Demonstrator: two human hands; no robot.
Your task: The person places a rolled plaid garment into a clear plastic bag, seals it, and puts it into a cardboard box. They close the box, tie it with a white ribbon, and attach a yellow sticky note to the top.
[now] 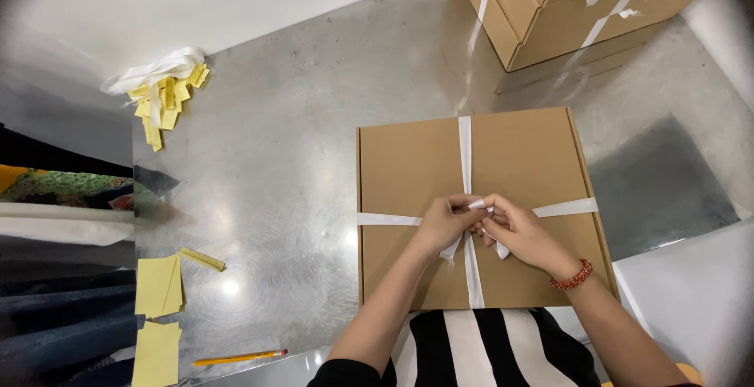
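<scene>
Both hands meet at the middle of a flat brown cardboard box [408, 175], right where a white ribbon [465, 144] crosses itself. The left hand [446, 226] has its grip clenched on the ribbon at the crossing, fingers pinching the strands together. The right hand [520, 234] is likewise grasping the ribbon, its fingertips touching those of the left, with a short loose end hanging out below the palm. A red bead bracelet [572, 278] sits on the right wrist.

The ribbon runs over the lid in a cross, one band lengthwise and one sideways, lying flat against the cardboard. The box rests on a steel desk [298, 144], its near edge just above a black-and-white striped garment.

At the far right corner of the desk stand more brown boxes [550, 10], also ribboned. To the far left lies a heap of white ribbon and yellow paper strips [161, 89]. Nearer, on the left, lie yellow paper sheets [157, 285] and a yellow pencil [239, 356].
</scene>
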